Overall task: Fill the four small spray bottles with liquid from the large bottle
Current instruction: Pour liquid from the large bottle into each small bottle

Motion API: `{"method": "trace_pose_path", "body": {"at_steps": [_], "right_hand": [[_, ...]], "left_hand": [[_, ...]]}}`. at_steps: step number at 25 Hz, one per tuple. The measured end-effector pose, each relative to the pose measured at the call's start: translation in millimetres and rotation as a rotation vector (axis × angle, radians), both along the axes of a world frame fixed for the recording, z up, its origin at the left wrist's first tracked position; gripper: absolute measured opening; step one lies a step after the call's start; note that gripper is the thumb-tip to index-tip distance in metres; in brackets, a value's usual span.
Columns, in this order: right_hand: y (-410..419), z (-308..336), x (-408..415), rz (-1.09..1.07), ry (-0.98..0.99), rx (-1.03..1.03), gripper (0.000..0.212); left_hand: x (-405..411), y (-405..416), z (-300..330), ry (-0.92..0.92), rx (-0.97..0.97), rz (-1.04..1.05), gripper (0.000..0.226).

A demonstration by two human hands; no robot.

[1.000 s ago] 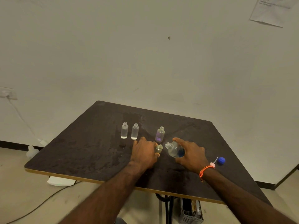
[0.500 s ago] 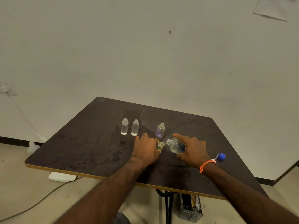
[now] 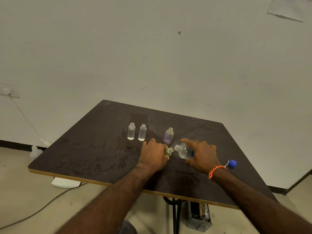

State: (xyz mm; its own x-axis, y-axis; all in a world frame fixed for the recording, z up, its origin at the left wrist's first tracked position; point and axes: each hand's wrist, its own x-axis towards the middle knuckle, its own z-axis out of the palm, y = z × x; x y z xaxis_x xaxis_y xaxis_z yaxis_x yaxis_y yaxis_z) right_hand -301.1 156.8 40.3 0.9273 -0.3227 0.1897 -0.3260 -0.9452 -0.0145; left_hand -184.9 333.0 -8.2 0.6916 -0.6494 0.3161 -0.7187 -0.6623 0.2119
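My left hand (image 3: 154,155) grips a small yellowish bottle (image 3: 169,151), tilted with its open neck toward the right. My right hand (image 3: 201,155) holds the large clear bottle (image 3: 184,150) tipped sideways, its open mouth just beside the small bottle's neck. Two small clear bottles (image 3: 131,131) (image 3: 142,132) stand uncapped side by side behind my left hand. A small purple-tinted bottle (image 3: 168,135) stands uncapped behind the gap between my hands. Whether liquid is flowing I cannot tell.
The dark table (image 3: 87,149) has wet patches around the bottles. A blue cap (image 3: 232,163) lies right of my right wrist. Below the table's front edge are a white device (image 3: 66,182), a cable and a grey box (image 3: 198,217) on the floor.
The large bottle's mouth has come closer to the small yellowish bottle's neck. My view has shifted slightly, so the table sits a little higher in frame.
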Motion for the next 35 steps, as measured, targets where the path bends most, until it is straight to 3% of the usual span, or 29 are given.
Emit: {"method": "trace_pose_path", "body": {"at_steps": [35], "right_hand": [[1.6,7.3,2.8,0.015,0.023,-0.098,0.081]], "left_hand": [[2.4,-0.2,-1.0,0.021,-0.002,-0.025,0.036]]}}
